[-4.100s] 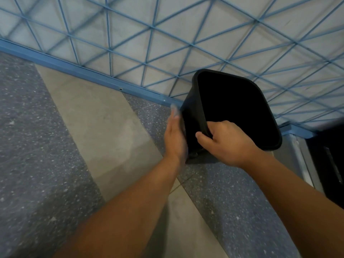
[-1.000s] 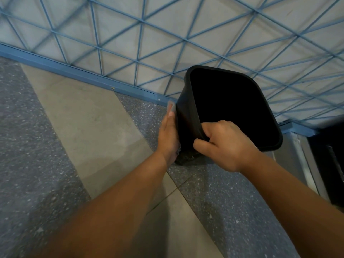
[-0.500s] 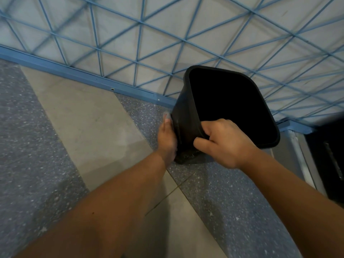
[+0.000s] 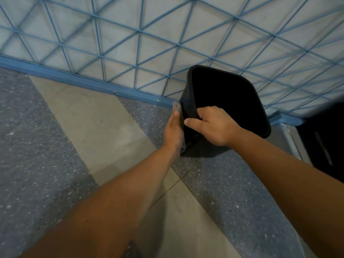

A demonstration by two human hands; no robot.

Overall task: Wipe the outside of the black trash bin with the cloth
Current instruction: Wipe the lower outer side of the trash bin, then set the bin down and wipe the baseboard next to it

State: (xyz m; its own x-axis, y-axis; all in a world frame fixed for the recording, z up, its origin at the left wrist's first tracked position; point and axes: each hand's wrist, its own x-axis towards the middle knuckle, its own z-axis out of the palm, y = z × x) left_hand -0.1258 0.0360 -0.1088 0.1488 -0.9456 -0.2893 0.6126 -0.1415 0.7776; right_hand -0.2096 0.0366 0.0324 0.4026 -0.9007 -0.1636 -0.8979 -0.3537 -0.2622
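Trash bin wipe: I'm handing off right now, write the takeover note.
Left hand: flat, pressing the grey cloth against the outer left wall of the black trash bin.
Right hand: clamped over the near rim, holding the bin tilted on the floor by the blue lattice wall.
Done: cannot tell how much.
Left: remaining outer sides; turn the bin to reach them.

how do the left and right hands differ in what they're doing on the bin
The left hand lies flat, pressing the cloth against the black trash bin's outer side; the right hand curls in a grip over the rim. The left hand has cloth beneath it; the right touches the bin bare. Both are on the bin's near corner.
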